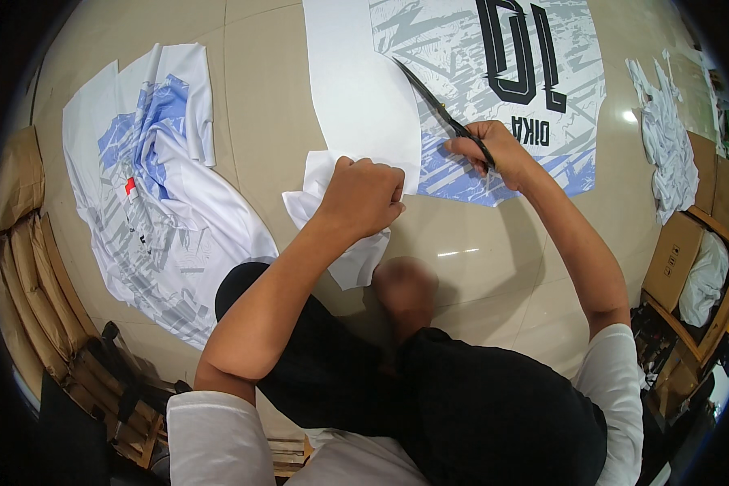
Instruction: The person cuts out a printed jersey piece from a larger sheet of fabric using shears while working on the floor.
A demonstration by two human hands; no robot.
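My right hand (494, 154) is wrapped round the handles of a pair of black scissors (429, 99). Their blades point up and left, lying along the boundary between a plain white strip of fabric (344, 73) and a printed fabric panel (571, 146). Grey and pale-blue patterns with large black characters cover that panel. The strip's bunched near end is gripped in my left hand (360, 198), its fingers closed, and a loose flap (356, 263) hangs below the fist. Whether the blades are apart is too fine to make out.
A heap of white, grey and blue printed fabric (158, 194) lies on the tiled floor (259, 49) at left. White scraps (664, 138) lie at far right, above a cardboard box (672, 255). Brown paper-wrapped rolls (36, 275) line the left edge. My knees and one foot are close below.
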